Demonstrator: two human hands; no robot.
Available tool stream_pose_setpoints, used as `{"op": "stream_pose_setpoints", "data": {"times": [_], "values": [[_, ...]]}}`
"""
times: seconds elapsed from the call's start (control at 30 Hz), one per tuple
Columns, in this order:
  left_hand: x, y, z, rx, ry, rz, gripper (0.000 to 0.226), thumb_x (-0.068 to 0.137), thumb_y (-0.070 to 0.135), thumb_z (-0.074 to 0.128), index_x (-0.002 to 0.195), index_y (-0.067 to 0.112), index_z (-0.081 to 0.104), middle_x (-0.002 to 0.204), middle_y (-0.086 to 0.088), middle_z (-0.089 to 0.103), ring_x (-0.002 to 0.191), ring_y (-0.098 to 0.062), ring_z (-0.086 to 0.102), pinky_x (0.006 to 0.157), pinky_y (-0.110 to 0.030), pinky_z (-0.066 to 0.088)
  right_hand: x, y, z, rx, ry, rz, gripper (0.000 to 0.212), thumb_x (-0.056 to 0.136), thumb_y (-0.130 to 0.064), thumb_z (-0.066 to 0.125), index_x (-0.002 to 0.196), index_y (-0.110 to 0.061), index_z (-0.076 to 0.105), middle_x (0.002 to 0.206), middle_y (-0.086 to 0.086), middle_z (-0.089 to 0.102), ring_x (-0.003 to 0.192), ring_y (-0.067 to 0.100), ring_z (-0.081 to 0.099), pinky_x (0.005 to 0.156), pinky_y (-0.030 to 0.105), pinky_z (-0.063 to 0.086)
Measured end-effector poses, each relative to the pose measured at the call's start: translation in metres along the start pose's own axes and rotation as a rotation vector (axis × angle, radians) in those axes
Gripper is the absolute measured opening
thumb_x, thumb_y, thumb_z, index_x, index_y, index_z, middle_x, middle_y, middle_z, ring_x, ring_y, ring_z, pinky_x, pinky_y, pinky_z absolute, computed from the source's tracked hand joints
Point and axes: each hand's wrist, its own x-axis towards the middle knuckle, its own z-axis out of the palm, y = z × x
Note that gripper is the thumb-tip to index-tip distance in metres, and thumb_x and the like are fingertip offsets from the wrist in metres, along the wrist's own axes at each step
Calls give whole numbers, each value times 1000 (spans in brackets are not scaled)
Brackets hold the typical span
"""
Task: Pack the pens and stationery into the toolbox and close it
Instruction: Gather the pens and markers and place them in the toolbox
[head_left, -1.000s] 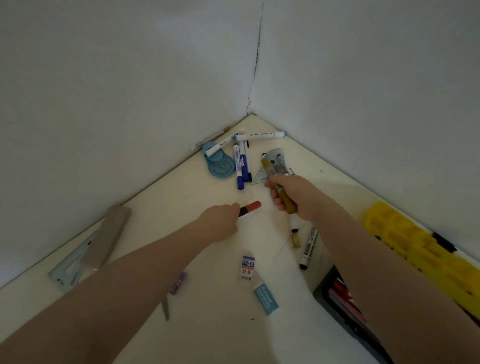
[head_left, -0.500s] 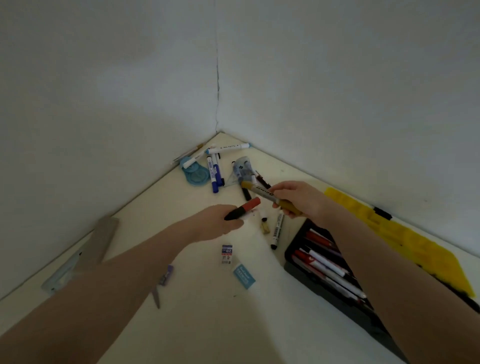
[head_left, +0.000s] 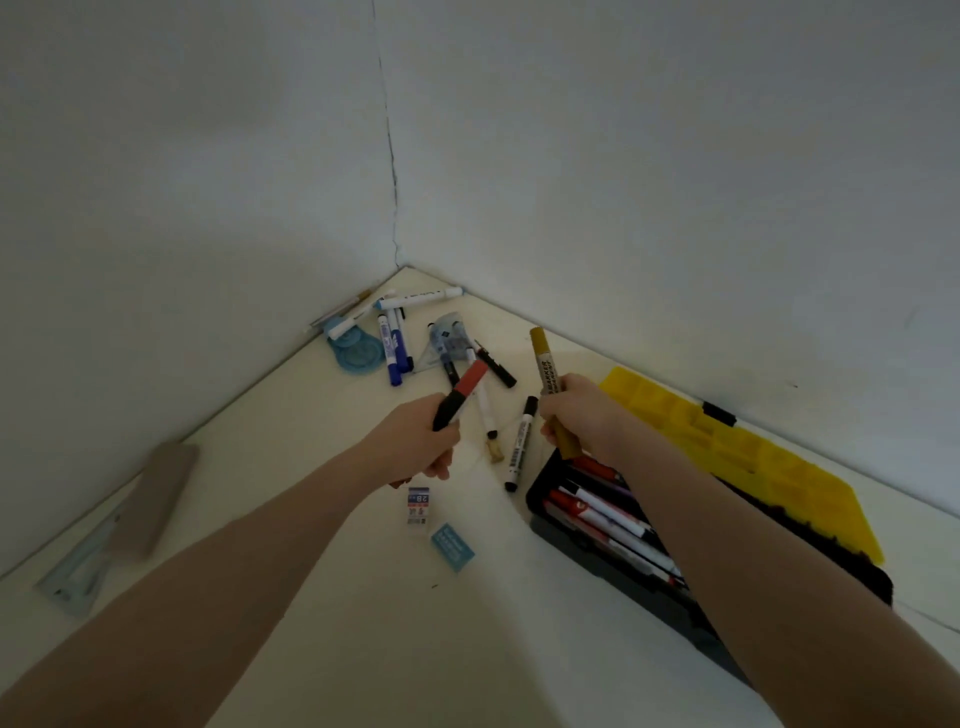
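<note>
Your left hand (head_left: 421, 441) sits just left of the middle of the frame, fingers curled tight around a red-capped marker (head_left: 461, 396) whose red end points up and to the right. Your right hand (head_left: 576, 415) is right of centre, fingers wrapped around a yellow marker (head_left: 545, 371) held nearly upright, its cap toward the top of the frame and its lower end sticking out below your fist, just above the near corner of the toolbox (head_left: 566, 551).

The toolbox lies open at the right of the frame, a black tray with several red-and-white markers (head_left: 602, 514) lying in it; your right forearm crosses over much of it. Its yellow lid (head_left: 737, 457) is folded back toward the wall on the right.

Between your hands, on the cream table (head_left: 493, 649), lie a white pen with a tan tip (head_left: 485, 410) and a white marker with a black cap (head_left: 519, 447), close beside each other. Further up, in the corner near the top centre, you have a loose heap: blue markers (head_left: 392, 348), a white marker (head_left: 421, 297), a round blue protractor (head_left: 356, 353), a clear set square (head_left: 447, 345) and a black pen (head_left: 496, 366).

Below your left hand lie a small pencil-lead box (head_left: 418, 505) and a blue eraser (head_left: 453, 546), just apart. At the far left edge a grey flat block (head_left: 156, 499) rests over a clear ruler (head_left: 78, 577).
</note>
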Motion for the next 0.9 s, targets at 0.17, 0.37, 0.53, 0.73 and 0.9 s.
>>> {"op": "stream_pose_setpoints", "data": {"times": [0.17, 0.37, 0.53, 0.73, 0.9], "values": [[-7, -21, -23, 51, 55, -46, 16, 92, 15, 47, 77, 17, 46, 60, -3, 61, 52, -14, 59, 57, -26, 49, 30, -6, 47, -269, 30, -22, 8, 89, -9, 48, 92, -9, 41, 72, 5, 45, 60, 18, 48, 51, 27, 41], [-9, -40, -42, 25, 134, -54, 16, 94, 21, 47, 78, 21, 45, 56, 1, 59, 48, -9, 56, 53, -22, 45, 69, -2, 80, -659, 100, -146, 25, 94, -6, 37, 117, 0, 46, 115, 17, 55, 82, 20, 47, 55, 24, 37], [-4, -52, -54, -44, 158, -71, 19, 93, 23, 49, 75, 20, 47, 59, 1, 58, 49, -9, 55, 58, -25, 48, 93, 12, 91, -712, 124, -122, 19, 96, -12, 40, 112, -4, 48, 86, 4, 50, 78, 18, 49, 59, 28, 41], [-3, -48, -57, 7, 113, -32, 15, 94, 26, 49, 82, 17, 51, 57, 4, 55, 41, 2, 49, 51, -16, 40, 94, 2, 85, -559, -42, -10, 19, 88, -18, 53, 75, -11, 42, 69, -1, 43, 56, 10, 43, 45, 19, 35], [1, -27, -34, 29, 56, 40, 11, 93, 28, 50, 87, 19, 53, 66, 4, 54, 54, -6, 52, 57, -18, 45, 60, -30, 41, -404, -100, -24, 15, 82, -16, 56, 92, -8, 48, 74, 6, 50, 55, 16, 48, 36, 17, 36]]}}
